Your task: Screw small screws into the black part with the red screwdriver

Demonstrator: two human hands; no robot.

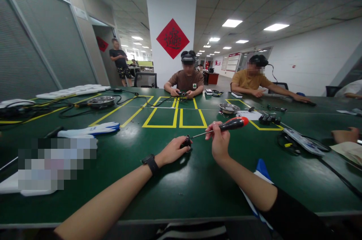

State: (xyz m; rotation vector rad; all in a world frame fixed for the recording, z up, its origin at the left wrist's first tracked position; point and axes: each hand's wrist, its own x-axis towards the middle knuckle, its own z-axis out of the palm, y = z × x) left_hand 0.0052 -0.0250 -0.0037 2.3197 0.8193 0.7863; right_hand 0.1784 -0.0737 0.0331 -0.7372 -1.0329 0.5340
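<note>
We had our L hand [175, 152] wrapped round a small dk part [187, 142] on the green table [181, 194], centre front; fingers hid much of it, so couldn't ID it. Our R hand [220, 142] gripped a blk/red screwdriver [234, 123] where handle met shaft, shaft slanting down to the part's top; couldn't tell if tip touched. A blue/wht item [263, 169] was partly hidden under our R forearm. At far R, another person's hand [346, 135] was cut off by the edge. At L, pixel blocks covered stuff below a wht/blue glove [92, 130].
</note>
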